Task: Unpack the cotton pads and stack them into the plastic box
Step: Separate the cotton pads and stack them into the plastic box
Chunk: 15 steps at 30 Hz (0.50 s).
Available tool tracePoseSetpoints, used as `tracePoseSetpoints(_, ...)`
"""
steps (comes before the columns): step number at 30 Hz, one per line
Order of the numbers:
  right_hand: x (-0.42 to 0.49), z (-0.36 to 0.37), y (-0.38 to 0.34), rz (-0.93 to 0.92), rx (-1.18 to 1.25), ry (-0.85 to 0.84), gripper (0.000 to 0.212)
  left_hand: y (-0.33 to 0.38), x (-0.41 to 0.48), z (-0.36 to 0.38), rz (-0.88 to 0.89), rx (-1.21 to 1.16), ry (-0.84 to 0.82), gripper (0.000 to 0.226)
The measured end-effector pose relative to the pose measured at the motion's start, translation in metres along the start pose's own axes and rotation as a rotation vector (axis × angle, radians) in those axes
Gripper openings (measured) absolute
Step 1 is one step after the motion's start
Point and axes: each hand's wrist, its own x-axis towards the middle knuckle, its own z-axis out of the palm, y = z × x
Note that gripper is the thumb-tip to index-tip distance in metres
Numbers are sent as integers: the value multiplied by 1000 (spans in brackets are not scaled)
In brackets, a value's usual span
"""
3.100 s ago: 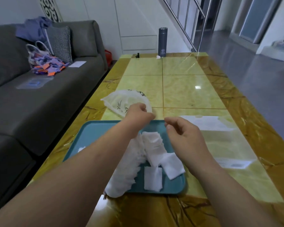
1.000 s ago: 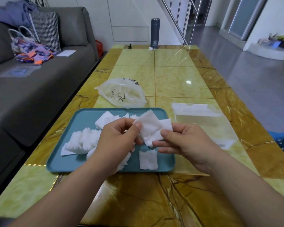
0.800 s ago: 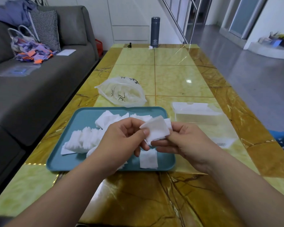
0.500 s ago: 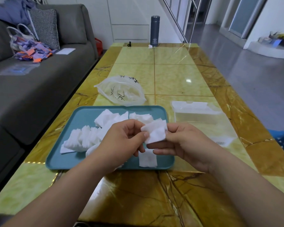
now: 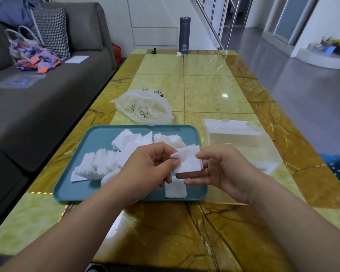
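Glossy yellow-and-brown marble desk [image 5: 165,228] carries all items; a grey sofa [image 5: 47,99] runs along its left side. Nearest, two bare forearms reach in over the desk edge.

Left hand [image 5: 145,169]: fingers [image 5: 161,152] curled, thumb and forefinger pinching the left edge of a small stack of white square cotton pads [image 5: 188,160].

Right hand [image 5: 226,169]: thumb on the stack's right edge, fingers [image 5: 192,181] extended beneath it.

The stack is held in the air between both hands, above the teal tray [image 5: 67,185]. Directly below the fingers, one loose pad [image 5: 175,190] lies flat on the tray. Left of the left fingers lies a fanned row of pads [image 5: 98,163]; a further heap [image 5: 130,140] sits just beyond.

Beyond the right fingers, apart from the tray, stands the clear plastic box [image 5: 234,132]; its contents cannot be told. Beyond the left fingers, past the tray, lies a translucent bag [image 5: 143,108] with black lettering. A dark flask [image 5: 185,35] stands at the far desk end.
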Motion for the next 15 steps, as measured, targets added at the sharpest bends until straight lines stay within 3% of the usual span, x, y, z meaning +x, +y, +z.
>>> tracePoseSetpoints(4,0,0,1,-64,-119,9,27,-1,2,1,14,11,-8,8)
tracePoseSetpoints(9,1,4,5,-77,-232,74,26,-7,7,6,43,94,33,7)
tracePoseSetpoints(12,6,2,9,-65,-234,196,27,-18,13,8,80,367,78,15)
tracePoseSetpoints(15,8,-1,9,-76,-215,276,27,-21,14,15,58,781,-120,34)
